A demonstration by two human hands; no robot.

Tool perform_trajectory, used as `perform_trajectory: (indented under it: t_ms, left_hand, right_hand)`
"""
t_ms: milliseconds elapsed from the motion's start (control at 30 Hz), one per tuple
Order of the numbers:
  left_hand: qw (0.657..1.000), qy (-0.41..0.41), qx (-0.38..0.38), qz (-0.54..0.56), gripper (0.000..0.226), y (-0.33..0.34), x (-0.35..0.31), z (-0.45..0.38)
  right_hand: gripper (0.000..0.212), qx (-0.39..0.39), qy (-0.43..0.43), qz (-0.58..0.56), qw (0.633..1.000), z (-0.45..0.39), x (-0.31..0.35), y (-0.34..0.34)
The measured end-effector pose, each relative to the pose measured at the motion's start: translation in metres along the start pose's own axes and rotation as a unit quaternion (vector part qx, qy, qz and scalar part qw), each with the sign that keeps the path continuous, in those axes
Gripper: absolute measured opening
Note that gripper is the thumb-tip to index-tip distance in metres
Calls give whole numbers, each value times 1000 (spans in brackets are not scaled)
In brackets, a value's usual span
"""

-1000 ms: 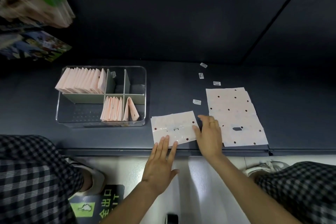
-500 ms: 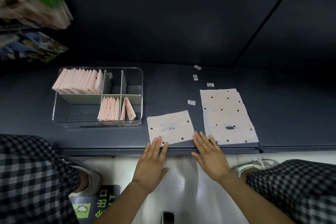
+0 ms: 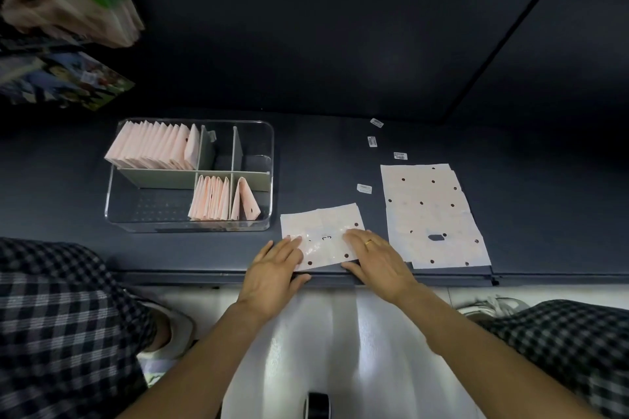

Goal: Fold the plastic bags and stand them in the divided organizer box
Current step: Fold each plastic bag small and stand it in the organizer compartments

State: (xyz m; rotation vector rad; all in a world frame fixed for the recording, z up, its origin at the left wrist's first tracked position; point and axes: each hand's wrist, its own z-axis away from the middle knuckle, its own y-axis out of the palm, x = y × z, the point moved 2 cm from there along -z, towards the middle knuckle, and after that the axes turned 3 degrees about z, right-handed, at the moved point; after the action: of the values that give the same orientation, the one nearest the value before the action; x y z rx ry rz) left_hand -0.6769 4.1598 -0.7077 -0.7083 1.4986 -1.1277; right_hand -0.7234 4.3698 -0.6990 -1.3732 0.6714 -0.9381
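Fingers (image 3: pixel 294 241) of your left hand (image 3: pixel 272 269) and right hand (image 3: pixel 377 262) lie flat and straight on the plastic bag (image 3: pixel 323 236), pinning it at the bench (image 3: pixel 323 153) edge for folding. Organizer box (image 3: pixel 190 175) sits beyond-left of them; unfolded bags (image 3: pixel 429 211) wait just right.

Half-folded bag (image 3: pixel 323 235) flat, near organizer (image 3: pixel 272 177)

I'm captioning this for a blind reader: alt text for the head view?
Both hands, left and right, press flat on a half-folded dotted plastic bag on a dark surface, between a clear divided organizer and unfolded bags.
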Motion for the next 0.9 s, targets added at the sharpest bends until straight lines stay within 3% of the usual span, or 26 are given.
perform_trajectory:
  t_ms: [100, 167, 233, 333, 467, 600, 700, 800, 900]
  left_hand:
    - [1000, -4, -5, -17, 44, 0, 2, -2]
    - [999, 9, -33, -13, 43, -7, -1, -4]
    - [998, 28, -57, -31, 41, -8, -3, -6]
    - [994, 43, -77, -60, 40, -8, -4, -8]
    - [995, 27, -86, -32, 41, -9, -4, -7]
    - [992, -56, -49, 97, 39, -9, 1, -13]
    - [959, -172, -69, 216, 18, -14, 7, -19]
    - [919, -236, -89, 303, 8, -15, 10, -22]
    - [893, -267, -88, 351, 13, -15, 10, -26]
  right_hand:
    - [50, 1, -70, 48, 996, -7, -4, -7]
    - [54, -42, -132, 89, 986, -7, -8, -14]
    - [54, -65, -201, 169, 963, -4, -15, -14]
    - [59, -32, -267, 287, 919, -4, -22, -13]
    - [60, -54, -198, 176, 963, -18, -20, -20]
    - [23, -10, -45, -76, 996, -25, -21, -21]
    - [14, 20, 73, -229, 971, -24, -28, -19]
    - [8, 8, 169, -388, 906, -23, -27, -15]
    - [19, -3, 260, -416, 871, -30, -26, -7]
